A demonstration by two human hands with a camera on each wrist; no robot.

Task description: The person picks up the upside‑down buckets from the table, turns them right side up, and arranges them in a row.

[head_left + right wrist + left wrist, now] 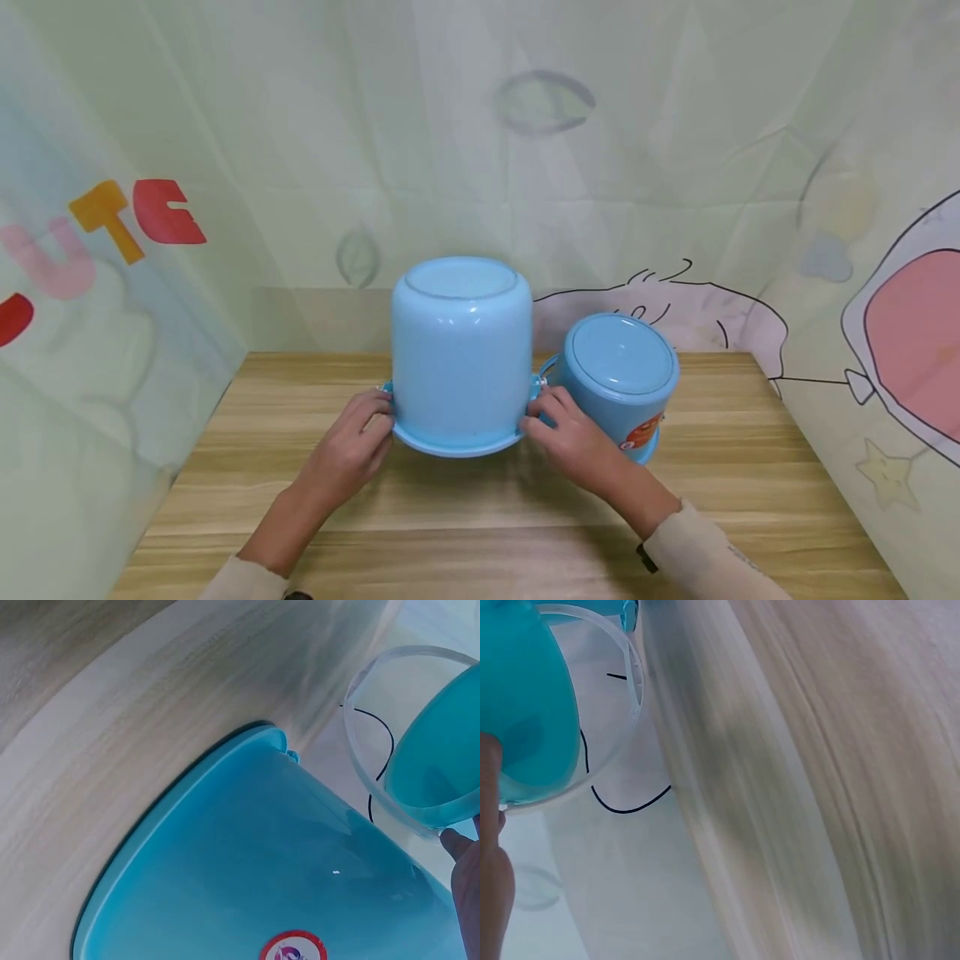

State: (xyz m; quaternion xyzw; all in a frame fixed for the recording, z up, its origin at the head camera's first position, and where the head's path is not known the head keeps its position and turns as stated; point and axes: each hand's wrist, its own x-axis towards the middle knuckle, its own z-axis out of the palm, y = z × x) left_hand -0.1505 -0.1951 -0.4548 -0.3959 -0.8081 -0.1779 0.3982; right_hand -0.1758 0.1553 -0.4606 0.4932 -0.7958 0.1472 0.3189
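Observation:
A light blue plastic bucket [461, 358] is held upside down, its base up, above the table. My left hand [352, 446] grips its rim on the left side, and my right hand [573, 442] grips the rim on the right. Both wrist views show the held bucket's hollow underside [532, 697] and its translucent handle [351, 727] hanging off the rim. Just right of my right hand, a second blue bucket [622, 375] stands upside down with its rim on the table. It carries an orange-red label [643, 431].
The wood-grain table [480, 550] extends beneath both buckets. A pale printed curtain [450, 150] rises behind its back edge and along both sides. The second bucket stands close beside my right forearm.

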